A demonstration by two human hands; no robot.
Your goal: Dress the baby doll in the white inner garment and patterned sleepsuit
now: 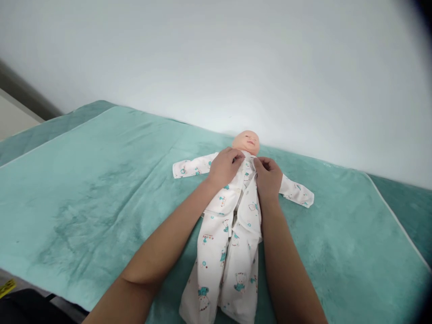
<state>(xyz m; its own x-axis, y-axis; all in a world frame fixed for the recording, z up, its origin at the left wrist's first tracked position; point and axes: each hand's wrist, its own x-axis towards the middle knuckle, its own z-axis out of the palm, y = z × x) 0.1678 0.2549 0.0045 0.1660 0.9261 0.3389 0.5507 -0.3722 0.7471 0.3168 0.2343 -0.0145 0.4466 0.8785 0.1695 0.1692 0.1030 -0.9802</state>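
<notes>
A baby doll lies on its back, dressed in a white jacket and white trousers printed with teal animal figures. The jacket's front edges are parted below the chest, and both sleeves stretch out sideways. At the doll's neckline, my left hand pinches the jacket's edge on the left side. Across from it, my right hand has thumb and fingers closed on the other front edge near the collar. The fingertips of the two hands are a short gap apart.
A teal fleece blanket with a pale border covers the bed under the doll. Behind it rises a white wall. A dark object and something yellow show at the lower left, beyond the bed's edge.
</notes>
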